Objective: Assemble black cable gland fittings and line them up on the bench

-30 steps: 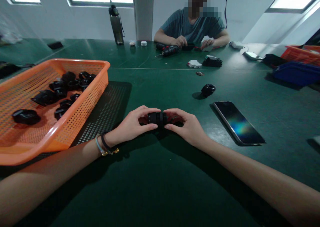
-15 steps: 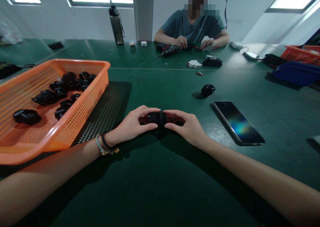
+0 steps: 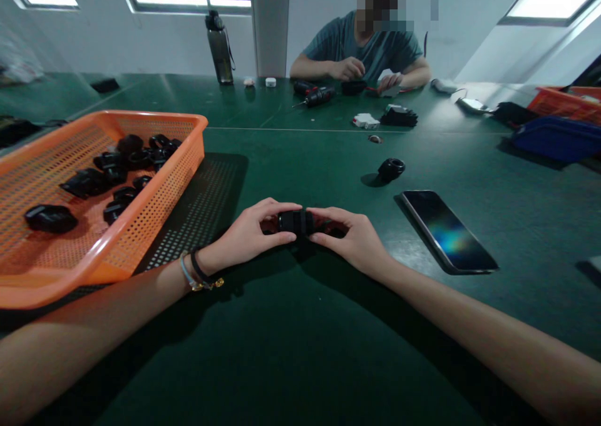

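Both my hands grip one black cylindrical plastic part (image 3: 295,222) over the middle of the green table (image 3: 300,351). My left hand (image 3: 256,227) pinches its left end between thumb and fingers. From the other side, my right hand (image 3: 352,233) closes on its right end, and the fingers hide part of that end. A ridged band shows between the fingertips. Beyond my right hand lies a similar black ring-shaped part (image 3: 391,169). Several more black plastic parts (image 3: 87,182) lie in the orange perforated basket (image 3: 154,213) to the left of my left hand.
A smartphone (image 3: 448,231) lies right of my right hand. Across the table a person (image 3: 361,50) sits behind a power drill (image 3: 319,96). A dark bottle (image 3: 219,47) stands at the back. At far right are a blue bin (image 3: 558,137) and a red-orange basket (image 3: 568,104).
My hands and the black part keep almost the same place. The person opposite has lifted one hand off the dark object on the table, and their head has shifted right.
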Tool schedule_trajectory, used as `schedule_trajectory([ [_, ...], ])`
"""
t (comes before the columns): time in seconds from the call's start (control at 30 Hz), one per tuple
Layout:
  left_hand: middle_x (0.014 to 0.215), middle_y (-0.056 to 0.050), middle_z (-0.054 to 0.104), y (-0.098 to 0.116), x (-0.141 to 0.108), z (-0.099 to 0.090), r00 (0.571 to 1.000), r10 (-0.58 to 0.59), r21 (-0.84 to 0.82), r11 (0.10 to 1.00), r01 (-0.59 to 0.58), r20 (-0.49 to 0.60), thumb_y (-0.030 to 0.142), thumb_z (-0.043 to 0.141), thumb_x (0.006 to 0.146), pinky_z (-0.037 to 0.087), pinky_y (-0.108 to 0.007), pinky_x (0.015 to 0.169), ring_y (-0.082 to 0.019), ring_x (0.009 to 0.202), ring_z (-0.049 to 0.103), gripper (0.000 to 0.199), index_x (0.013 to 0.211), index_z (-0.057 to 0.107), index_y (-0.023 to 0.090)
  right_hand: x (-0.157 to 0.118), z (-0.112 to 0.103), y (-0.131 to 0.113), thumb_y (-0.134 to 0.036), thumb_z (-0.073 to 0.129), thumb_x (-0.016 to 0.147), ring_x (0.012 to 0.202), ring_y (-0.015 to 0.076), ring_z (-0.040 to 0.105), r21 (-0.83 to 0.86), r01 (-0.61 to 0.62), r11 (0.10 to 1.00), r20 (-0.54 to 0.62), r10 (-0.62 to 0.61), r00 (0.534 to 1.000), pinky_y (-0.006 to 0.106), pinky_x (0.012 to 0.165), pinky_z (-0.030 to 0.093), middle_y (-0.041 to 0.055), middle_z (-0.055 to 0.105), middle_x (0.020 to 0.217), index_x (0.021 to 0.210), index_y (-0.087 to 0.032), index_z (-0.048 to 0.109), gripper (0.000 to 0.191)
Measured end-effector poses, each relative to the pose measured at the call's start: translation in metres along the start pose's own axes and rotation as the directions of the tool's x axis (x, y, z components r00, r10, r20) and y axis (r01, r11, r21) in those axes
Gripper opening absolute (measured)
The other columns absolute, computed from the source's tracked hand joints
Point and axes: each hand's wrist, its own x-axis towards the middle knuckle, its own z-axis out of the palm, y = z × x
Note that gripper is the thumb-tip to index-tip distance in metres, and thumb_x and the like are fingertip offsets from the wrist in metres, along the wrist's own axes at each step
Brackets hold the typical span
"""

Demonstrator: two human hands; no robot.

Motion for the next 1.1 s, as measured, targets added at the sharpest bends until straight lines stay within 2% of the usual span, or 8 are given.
schedule_trajectory([
  [0.13, 0.102, -0.003, 0.055, -0.0009, 0.0004, -0.0005, 1.000, 0.008, 0.011, 1.000, -0.008, 0.003, 0.029, 0.066, 0.076, 0.052, -0.029, 0.076, -0.015, 0.085, 0.060, 0.038, 0.113, 0.060, 0.021, 0.0005, -0.0001, 0.0002, -0.018, 0.069, 0.069, 0.089, 0.0191, 0.065, -0.028, 0.015, 1.000, -0.013, -0.015, 1.000, 0.036, 0.078, 0.052, 0.0037, 0.070, 0.098, 0.102, -0.022, 0.069, 0.033],
  [0.37, 0.102, -0.003, 0.054, 0.0005, -0.0002, -0.0012, 1.000, -0.008, 0.003, 1.000, 0.008, 0.013, 0.029, 0.066, 0.076, 0.052, -0.029, 0.076, -0.015, 0.085, 0.060, 0.039, 0.114, 0.060, 0.020, 0.0012, 0.0016, 0.0015, -0.017, 0.069, 0.068, 0.086, 0.0185, 0.066, 0.062, -0.017, 0.998, -0.003, 0.018, 1.000, 0.035, 0.076, 0.053, 0.0016, 0.071, 0.093, 0.102, -0.022, 0.066, 0.035],
  [0.6, 0.104, -0.003, 0.054, 0.0008, 0.0003, -0.0003, 1.000, -0.004, -0.001, 1.000, 0.005, 0.017, 0.028, 0.066, 0.076, 0.052, -0.029, 0.076, -0.014, 0.083, 0.059, 0.039, 0.114, 0.060, 0.022, 0.0011, 0.0002, -0.0004, -0.019, 0.070, 0.068, 0.088, 0.0196, 0.066, 0.051, -0.047, 0.998, 0.006, 0.047, 0.999, 0.037, 0.078, 0.052, 0.0027, 0.071, 0.096, 0.100, -0.022, 0.067, 0.033],
  [1.1, 0.102, -0.003, 0.054, 0.0014, -0.0002, -0.0006, 1.000, -0.013, 0.014, 1.000, 0.013, 0.003, 0.028, 0.066, 0.075, 0.052, -0.028, 0.076, -0.014, 0.084, 0.059, 0.039, 0.113, 0.061, 0.021, 0.0021, 0.0015, 0.0012, -0.021, 0.072, 0.068, 0.082, 0.0180, 0.067, 0.087, -0.081, 0.993, 0.008, 0.081, 0.997, 0.035, 0.076, 0.053, 0.0031, 0.073, 0.091, 0.100, -0.021, 0.069, 0.032],
])
